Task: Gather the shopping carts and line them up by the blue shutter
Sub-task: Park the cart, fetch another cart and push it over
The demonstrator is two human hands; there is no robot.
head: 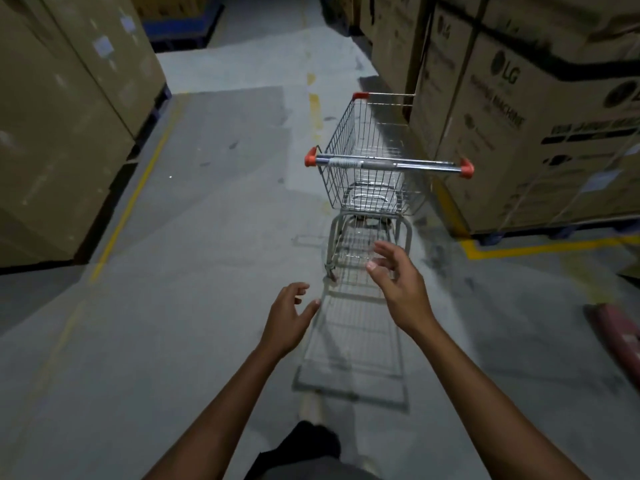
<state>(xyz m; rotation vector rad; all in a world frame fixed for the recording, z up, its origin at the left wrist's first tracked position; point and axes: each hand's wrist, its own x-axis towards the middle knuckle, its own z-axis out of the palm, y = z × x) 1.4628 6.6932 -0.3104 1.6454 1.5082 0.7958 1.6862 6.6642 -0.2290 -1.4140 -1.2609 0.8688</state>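
Now | 1 cart [388,164] beside boxes [512,140] | 2 hands: L hand [287,320], R hand [403,289] – fingers spread, holding nothing

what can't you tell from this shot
Head view:
- shopping cart wheels: mostly hidden by its basket and lower frame, blurred.
- red object: cut off by the right edge, motion-blurred.
- small print on the cardboard boxes: too blurred.
- blue shutter, other carts: outside the frame.
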